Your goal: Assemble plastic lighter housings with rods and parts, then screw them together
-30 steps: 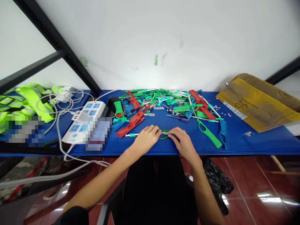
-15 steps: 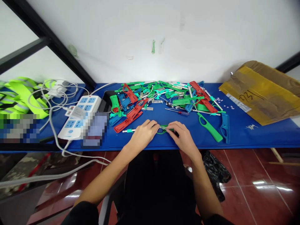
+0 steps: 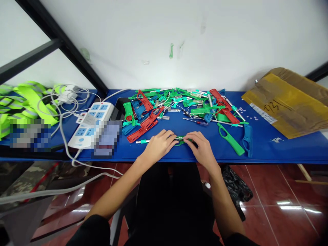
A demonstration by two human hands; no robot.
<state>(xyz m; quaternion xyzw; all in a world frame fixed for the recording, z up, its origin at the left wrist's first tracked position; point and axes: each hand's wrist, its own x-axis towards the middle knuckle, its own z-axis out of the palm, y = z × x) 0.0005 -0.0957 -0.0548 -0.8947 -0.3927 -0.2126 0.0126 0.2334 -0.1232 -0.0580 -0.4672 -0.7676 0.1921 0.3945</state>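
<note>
Near the front edge of the blue table [image 3: 153, 155] lies a green lighter casing [image 3: 180, 140] with thin white wires in it. Its metal tube [image 3: 142, 141] with a teal collar pokes out to the left. My left hand [image 3: 161, 145] is closed over the casing's left part, fingers bent down onto it. At the other end, my right hand [image 3: 200, 147] pinches the casing, thumb and forefinger together near the wires. Both hands cover much of it. Behind them spreads a pile of red, green and blue lighter parts [image 3: 145, 123], and a screwdriver [image 3: 198, 122] rests in front of it.
On the left are a white power strip [image 3: 102, 118], a blurred phone [image 3: 106, 138], cables and yellow-green reflective straps [image 3: 36, 102]. A green casing [image 3: 232, 140] and a blue casing [image 3: 247, 140] lie to the right, before a taped cardboard box [image 3: 289, 106].
The camera view has shifted slightly, moving the scene to the right. Both hands stay on the green casing, with only small finger movements, and the casing looks slightly turned.
</note>
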